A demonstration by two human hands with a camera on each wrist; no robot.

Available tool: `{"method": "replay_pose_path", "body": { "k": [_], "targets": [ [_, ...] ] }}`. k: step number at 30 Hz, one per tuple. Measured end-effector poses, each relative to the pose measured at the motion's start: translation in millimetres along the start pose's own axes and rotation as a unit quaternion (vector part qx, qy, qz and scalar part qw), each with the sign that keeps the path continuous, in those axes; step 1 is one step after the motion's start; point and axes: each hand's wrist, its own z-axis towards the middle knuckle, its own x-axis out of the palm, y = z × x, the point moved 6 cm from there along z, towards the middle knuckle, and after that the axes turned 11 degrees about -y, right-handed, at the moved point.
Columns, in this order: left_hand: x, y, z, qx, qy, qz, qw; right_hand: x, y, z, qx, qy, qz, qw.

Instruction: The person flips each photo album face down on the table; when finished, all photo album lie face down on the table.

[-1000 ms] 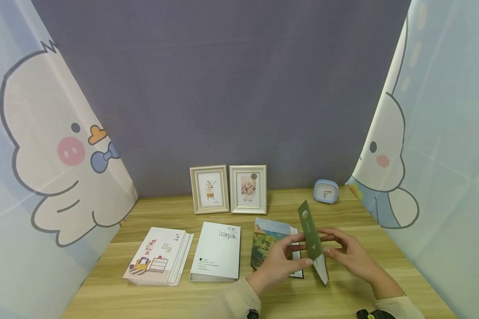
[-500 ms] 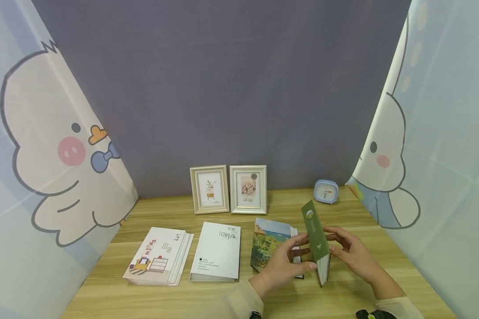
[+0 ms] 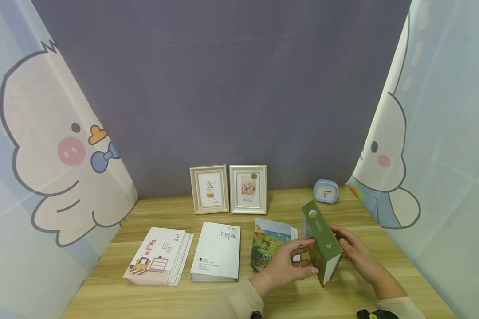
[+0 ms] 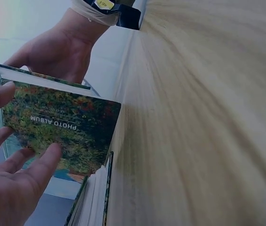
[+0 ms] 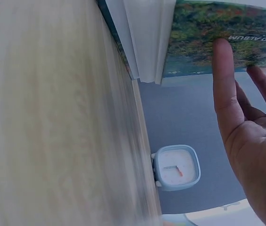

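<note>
Your left hand (image 3: 285, 267) reaches in from bottom centre, forearm angled up and right, palm turned toward the green album (image 3: 322, 243). Its fingers (image 3: 303, 243) are spread and near straight, tips pressing the album's left cover; thumb low at the bottom corner. In the left wrist view those fingers (image 4: 38, 165) lie flat on the flowery cover marked PHOTO ALBUM (image 4: 62, 132).

Your right hand (image 3: 353, 252) comes in from the lower right, forearm slanting up and left, fingers extended against the album's right side. In the right wrist view the fingers (image 5: 225, 84) are long and straight, tips on the cover (image 5: 227, 33), palm open. No curl round the book that I can see, though the thumb is hidden behind it, so hard to be sure.

The album stands on its lower edge on the table (image 3: 207, 301), right of centre, tilted with the top leaning away and left, spine up, page edges facing you. It is pressed between the two hands.

Just left of it a second album (image 3: 269, 241) lies flat, partly under your left hand. Further left lie a white book (image 3: 217, 250) and a stack of booklets (image 3: 159, 256). Two frames (image 3: 228, 189) stand at the back wall, and a blue clock (image 3: 325, 191) stands behind the green album, well apart from it.
</note>
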Motion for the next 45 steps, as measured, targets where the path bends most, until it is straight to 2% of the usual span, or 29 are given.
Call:
{"method": "replay_pose_path", "body": {
  "k": [8,13,16,23,29,36,45],
  "targets": [
    [0.1,2.7,1.3,0.001,0.022,0.009,0.9997,-1,6,0,0.004,0.018,0.021,1.000],
    [-0.8,7.7,0.8,-0.019,0.035,0.025,0.9989,-4,6,-1,0.015,0.014,0.026,0.999],
    [0.6,8.7,0.2,-0.028,0.048,0.042,0.9976,-7,9,-2,0.005,0.014,0.030,0.999],
    [3.5,11.3,1.3,-0.017,0.069,0.081,0.9941,-12,15,-4,-0.007,0.012,0.042,0.999],
    [5.7,12.7,1.1,-0.013,0.078,0.103,0.9915,-17,16,-3,-0.022,-0.006,0.025,0.999],
    [8.6,13.4,0.5,-0.026,0.086,0.107,0.9902,-22,18,-2,-0.035,-0.026,0.003,0.999],
    [16.6,14.2,-1.5,-0.034,0.115,0.132,0.9840,-35,10,-7,0.025,-0.073,-0.051,0.996]
  ]
}}
